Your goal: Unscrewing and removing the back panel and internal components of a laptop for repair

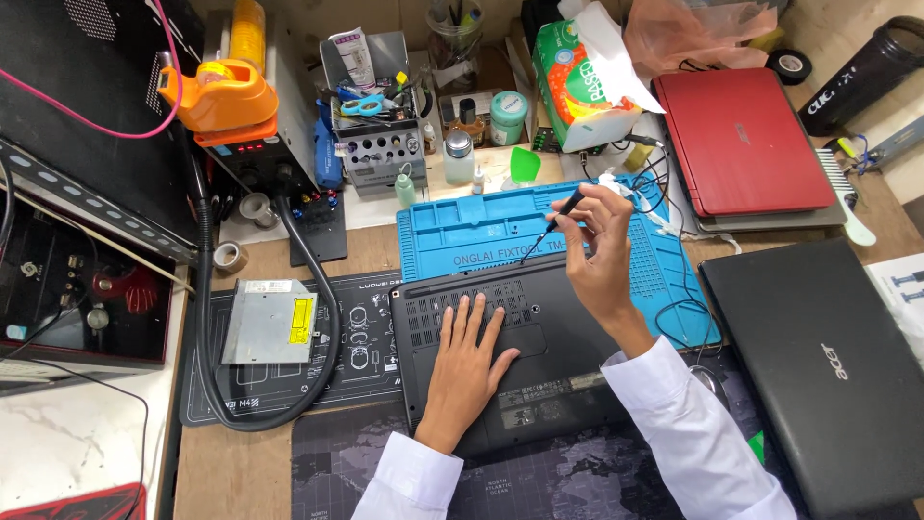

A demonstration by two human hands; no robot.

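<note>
The right hand (599, 252) has its fingers closed around a slim black screwdriver (556, 222), whose tip points down at the rear edge of an upturned black laptop (539, 385). The left hand (469, 361) lies flat on that laptop's underside, fingers spread and open, holding nothing. The laptop rests partly on a blue silicone repair mat (462, 231) near the middle of the counter (231, 462). Left of it, on a black mat, lies a silver optical drive (269, 321), ringed by a black hose. To the right sit a closed black laptop (818, 366) and, beyond it, a closed red laptop (741, 140).
</note>
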